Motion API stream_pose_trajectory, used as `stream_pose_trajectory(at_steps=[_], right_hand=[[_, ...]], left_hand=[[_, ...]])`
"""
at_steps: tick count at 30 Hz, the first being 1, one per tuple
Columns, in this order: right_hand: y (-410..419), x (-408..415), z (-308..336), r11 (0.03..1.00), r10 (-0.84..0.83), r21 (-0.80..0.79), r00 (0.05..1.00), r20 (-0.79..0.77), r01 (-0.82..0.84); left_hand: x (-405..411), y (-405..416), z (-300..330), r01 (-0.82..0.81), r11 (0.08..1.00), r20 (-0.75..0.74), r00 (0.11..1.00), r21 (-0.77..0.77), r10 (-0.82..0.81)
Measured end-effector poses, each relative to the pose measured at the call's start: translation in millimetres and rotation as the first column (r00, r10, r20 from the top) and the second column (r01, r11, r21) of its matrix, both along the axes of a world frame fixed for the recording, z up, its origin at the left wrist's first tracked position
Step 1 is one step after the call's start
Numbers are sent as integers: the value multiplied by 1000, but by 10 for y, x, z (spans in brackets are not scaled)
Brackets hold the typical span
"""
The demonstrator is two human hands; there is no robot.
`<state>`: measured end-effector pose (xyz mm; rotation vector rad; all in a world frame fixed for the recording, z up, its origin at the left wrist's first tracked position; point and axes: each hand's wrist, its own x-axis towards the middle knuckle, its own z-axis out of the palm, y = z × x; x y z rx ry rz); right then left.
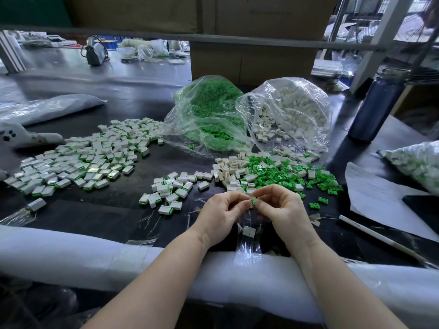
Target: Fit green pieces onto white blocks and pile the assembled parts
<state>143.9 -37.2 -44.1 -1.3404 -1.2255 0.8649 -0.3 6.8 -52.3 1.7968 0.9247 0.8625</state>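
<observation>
1. Pinching a small part between them, the left hand (222, 211) and the right hand (281, 208) meet fingertip to fingertip just above the table (114, 214), near its front edge.
2. Left hand – fingers curled, holding a white block (249, 203); most of the block is hidden by the fingers.
3. Right hand – thumb and forefinger pinch a green piece (254, 201) that touches the block's right side. Whether it is fully seated cannot be told.
4. Loose stock lies just beyond the hands: a heap of white blocks (231, 170) with a heap of green pieces (288, 175) on its right.
5. Assembled parts form a small pile (166, 191) left of the hands and a large pile (90, 155) farther left.
6. Two open clear bags stand behind the heaps: the green bag (209, 115) on the left, the white bag (292, 112) on the right.
7. One single white block (248, 232) lies on the table between the wrists.
8. A dark blue bottle (377, 103) stands at the far right.
</observation>
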Motion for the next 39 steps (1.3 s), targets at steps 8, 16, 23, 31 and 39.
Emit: stream_pose_trajectory(at_steps=[8, 16, 23, 31, 39], right_hand=[[0, 8, 8, 999, -44, -28, 998, -33, 43], [-9, 22, 2, 999, -21, -32, 998, -55, 19], [10, 12, -26, 996, -32, -79, 999, -10, 31], [-4, 6, 14, 990, 37, -138, 997, 68, -27], [-5, -13, 11, 993, 36, -112, 991, 127, -22]], left_hand=[[-5, -2, -26, -55, 997, -24, 998, 55, 57], [4, 13, -22, -68, 997, -14, 998, 41, 69], [-12, 10, -6, -65, 997, -67, 995, 36, 67], [-24, -1, 3, -65, 995, -175, 981, 78, 78], [-6, -13, -4, -62, 990, -193, 977, 125, 86]])
